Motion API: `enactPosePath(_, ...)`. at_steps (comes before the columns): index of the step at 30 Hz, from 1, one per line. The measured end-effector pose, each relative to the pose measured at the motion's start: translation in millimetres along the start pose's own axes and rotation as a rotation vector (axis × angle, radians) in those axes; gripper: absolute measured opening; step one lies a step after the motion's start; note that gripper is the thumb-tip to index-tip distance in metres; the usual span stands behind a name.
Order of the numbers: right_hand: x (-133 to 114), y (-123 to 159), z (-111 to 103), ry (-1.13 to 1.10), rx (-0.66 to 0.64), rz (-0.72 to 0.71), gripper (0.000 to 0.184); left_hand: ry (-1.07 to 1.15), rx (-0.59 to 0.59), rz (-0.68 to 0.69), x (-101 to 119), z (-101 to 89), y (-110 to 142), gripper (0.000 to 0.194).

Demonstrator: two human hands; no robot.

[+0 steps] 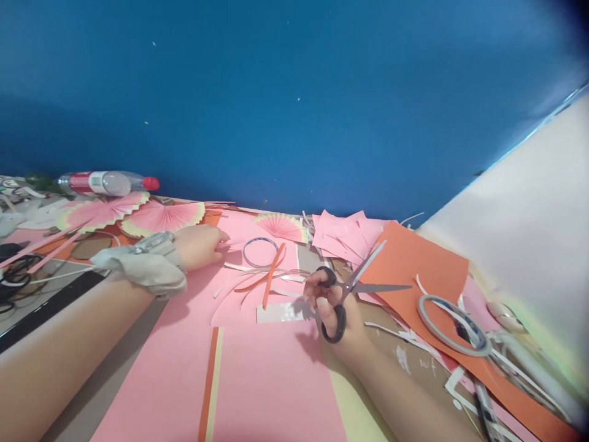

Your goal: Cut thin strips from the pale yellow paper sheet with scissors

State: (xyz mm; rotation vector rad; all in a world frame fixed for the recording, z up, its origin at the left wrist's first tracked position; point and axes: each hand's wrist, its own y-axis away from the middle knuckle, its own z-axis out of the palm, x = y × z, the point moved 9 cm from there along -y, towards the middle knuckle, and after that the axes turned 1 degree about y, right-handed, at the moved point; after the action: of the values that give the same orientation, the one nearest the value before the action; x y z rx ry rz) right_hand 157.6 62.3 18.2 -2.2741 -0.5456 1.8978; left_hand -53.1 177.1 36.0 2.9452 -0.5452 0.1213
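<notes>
My right hand (338, 313) holds scissors (350, 286), thumb and fingers in the black handle loops. The blades are spread and point to the right, with nothing between them. Farther left, my left hand (202, 245) is low over the pink paper (151, 368), fingers slightly bent and apart; I see nothing held in it. Just right of its fingertips lies a tape ring (260, 252). Thin white and orange paper strips (273, 276) are scattered between the hands. Below them, an orange and cream band (212, 380) runs along the pink sheet.
Pleated pink fans (161, 216) and a plastic bottle with a red cap (110, 183) lie at the back left. Pink scraps (343, 234), an orange sheet (414, 261) and a larger tape roll (453, 325) are on the right. A blue wall (294, 110) stands behind.
</notes>
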Motion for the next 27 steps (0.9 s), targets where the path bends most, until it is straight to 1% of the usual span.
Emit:
enactPosePath(2, 1, 0, 0, -0.005, 0.003, 0.007, 0.024, -0.011, -0.043, 0.028, 7, 11.0, -1, 0.019)
enactPosePath(5, 3, 0, 0, -0.008, 0.004, 0.022, 0.027, 0.007, -0.080, 0.069, 14, 16.2, 0, 0.031)
enactPosePath(10, 3, 0, 1, -0.009, -0.010, 0.024, 0.025, 0.026, -0.096, 0.131, 24, 17.1, 3, 0.023)
enactPosePath(16, 1, 0, 2, 0.003, -0.021, 0.018, 0.022, -0.023, -0.073, 0.209, 35, 13.5, 7, 0.033)
enactPosePath(18, 1, 0, 2, 0.014, -0.021, 0.030, 0.021, -0.070, -0.062, 0.222, 36, 11.4, 9, 0.029)
enactPosePath(23, -2, 1, 2, 0.068, -0.021, 0.021, 0.021, -0.177, -0.043, 0.240, 39, 7.1, 12, 0.005)
enactPosePath(24, -2, 1, 2, 0.082, -0.026, 0.020, 0.021, -0.193, -0.036, 0.242, 40, 6.5, 12, 0.004)
enactPosePath(27, -3, 0, 3, 0.106, -0.036, 0.013, 0.020, -0.227, -0.027, 0.249, 43, 6.9, 8, 0.008)
